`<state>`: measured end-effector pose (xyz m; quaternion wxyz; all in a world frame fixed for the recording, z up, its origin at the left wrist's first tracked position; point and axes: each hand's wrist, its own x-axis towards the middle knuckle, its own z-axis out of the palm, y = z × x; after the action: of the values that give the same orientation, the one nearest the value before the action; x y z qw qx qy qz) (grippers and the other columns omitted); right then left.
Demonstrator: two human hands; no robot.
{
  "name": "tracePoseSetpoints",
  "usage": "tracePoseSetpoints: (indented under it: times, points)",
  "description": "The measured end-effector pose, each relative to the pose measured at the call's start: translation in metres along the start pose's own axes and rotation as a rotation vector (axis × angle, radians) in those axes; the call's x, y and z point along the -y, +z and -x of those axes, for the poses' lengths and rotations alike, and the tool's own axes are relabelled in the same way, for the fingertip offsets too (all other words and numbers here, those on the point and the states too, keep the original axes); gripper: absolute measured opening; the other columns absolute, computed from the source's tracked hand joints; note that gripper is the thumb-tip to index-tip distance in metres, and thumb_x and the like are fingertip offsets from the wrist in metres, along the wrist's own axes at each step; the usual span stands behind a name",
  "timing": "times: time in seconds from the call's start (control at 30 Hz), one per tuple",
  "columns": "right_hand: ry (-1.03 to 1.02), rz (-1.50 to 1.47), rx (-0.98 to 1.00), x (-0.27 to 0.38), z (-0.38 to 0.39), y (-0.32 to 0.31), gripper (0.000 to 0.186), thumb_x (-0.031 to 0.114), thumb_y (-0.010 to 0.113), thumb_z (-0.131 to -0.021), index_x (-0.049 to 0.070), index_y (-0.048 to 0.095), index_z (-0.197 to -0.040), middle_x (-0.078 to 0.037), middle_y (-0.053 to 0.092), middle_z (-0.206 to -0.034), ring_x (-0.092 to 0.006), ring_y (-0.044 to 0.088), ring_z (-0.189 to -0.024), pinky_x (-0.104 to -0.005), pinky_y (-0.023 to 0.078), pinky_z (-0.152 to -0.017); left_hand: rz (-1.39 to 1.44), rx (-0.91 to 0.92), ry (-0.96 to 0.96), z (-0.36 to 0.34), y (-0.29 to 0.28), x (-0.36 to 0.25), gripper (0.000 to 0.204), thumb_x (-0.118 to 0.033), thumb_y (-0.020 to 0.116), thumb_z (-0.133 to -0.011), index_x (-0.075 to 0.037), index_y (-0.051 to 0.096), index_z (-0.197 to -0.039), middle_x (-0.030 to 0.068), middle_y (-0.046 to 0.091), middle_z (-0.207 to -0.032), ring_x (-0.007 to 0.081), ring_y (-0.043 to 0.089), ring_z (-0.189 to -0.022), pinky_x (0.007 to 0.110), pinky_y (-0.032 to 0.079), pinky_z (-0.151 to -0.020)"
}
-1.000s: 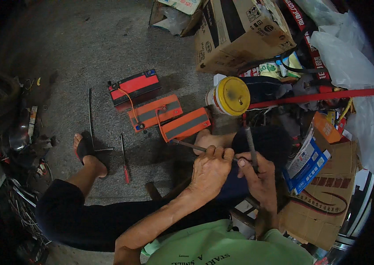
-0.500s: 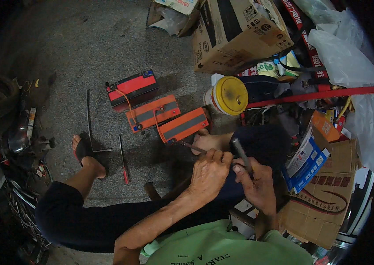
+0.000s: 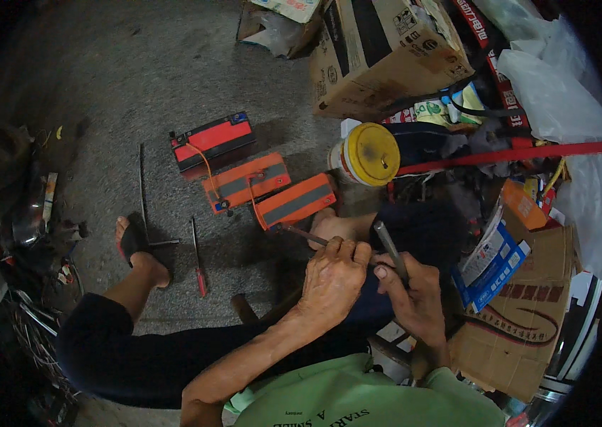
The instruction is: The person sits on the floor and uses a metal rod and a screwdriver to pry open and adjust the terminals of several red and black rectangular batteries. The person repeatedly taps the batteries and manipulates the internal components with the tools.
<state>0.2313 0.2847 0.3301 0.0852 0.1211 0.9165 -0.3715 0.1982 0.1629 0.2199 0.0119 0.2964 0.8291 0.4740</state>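
Observation:
My left hand is closed around a thin reddish-brown rod, whose far end reaches the near edge of an orange battery. In my closed right hand a thicker grey metal rod points up and away. Both hands nearly meet above my lap, and my fingers hide the near parts of both rods. A second orange battery lies beside the first. Beyond it sits a red and black battery; orange wires link the three.
On the floor to the left lie a red-handled screwdriver and a bent L-shaped bar. A yellow-lidded bucket stands behind the batteries, near a large cardboard box. Flattened cardboard and a blue package lie right.
My left hand has shifted slightly down and left. The grey rod in my right hand has tilted a little. The batteries and floor tools have stayed put.

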Motion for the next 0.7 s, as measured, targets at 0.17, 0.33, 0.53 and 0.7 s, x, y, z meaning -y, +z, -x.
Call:
tracePoseSetpoints:
  times: [0.17, 0.33, 0.53, 0.7]
  points:
    - [-0.051, -0.017, 0.026, -0.0038, -0.0007, 0.0027, 0.015, 0.006, 0.063, -0.096, -0.003, 0.066, -0.107, -0.008, 0.062, -0.068, -0.0118, 0.059, -0.06, -0.028, 0.047, -0.056, -0.011, -0.015, 0.0, 0.0021, 0.001, 0.0018, 0.027, -0.003, 0.068, -0.07, -0.001, 0.057, -0.095, 0.0153, 0.062, -0.087, 0.0316, 0.064, -0.087, 0.041, 0.055, -0.072]
    - [-0.062, -0.045, 0.017, -0.0039, -0.0008, 0.0039, 0.014, 0.007, 0.065, -0.095, -0.003, 0.066, -0.105, -0.008, 0.061, -0.067, -0.0122, 0.058, -0.059, -0.0283, 0.047, -0.056, -0.025, -0.001, -0.02, 0.0023, -0.0016, 0.0005, 0.026, -0.003, 0.067, -0.07, -0.001, 0.056, -0.093, 0.0155, 0.062, -0.085, 0.0318, 0.064, -0.086, 0.041, 0.056, -0.071]
    - [-0.048, 0.018, 0.048, -0.0032, -0.0008, 0.0029, 0.012, 0.009, 0.065, -0.095, -0.003, 0.065, -0.098, -0.012, 0.062, -0.068, -0.0185, 0.06, -0.058, -0.0317, 0.048, -0.056, -0.026, -0.009, -0.047, 0.0046, -0.0009, 0.001, 0.025, -0.003, 0.067, -0.071, -0.001, 0.056, -0.093, 0.0157, 0.063, -0.085, 0.0323, 0.064, -0.086, 0.042, 0.055, -0.072]
    - [-0.102, 0.08, 0.049, -0.0037, -0.0017, 0.0036, 0.015, 0.01, 0.064, -0.095, -0.004, 0.067, -0.1, -0.01, 0.062, -0.064, -0.0147, 0.06, -0.058, -0.0294, 0.046, -0.055, -0.033, -0.023, -0.062, 0.0064, -0.0014, 0.0006, 0.025, -0.002, 0.068, -0.069, -0.001, 0.056, -0.091, 0.0164, 0.062, -0.086, 0.0332, 0.064, -0.086, 0.043, 0.055, -0.072]
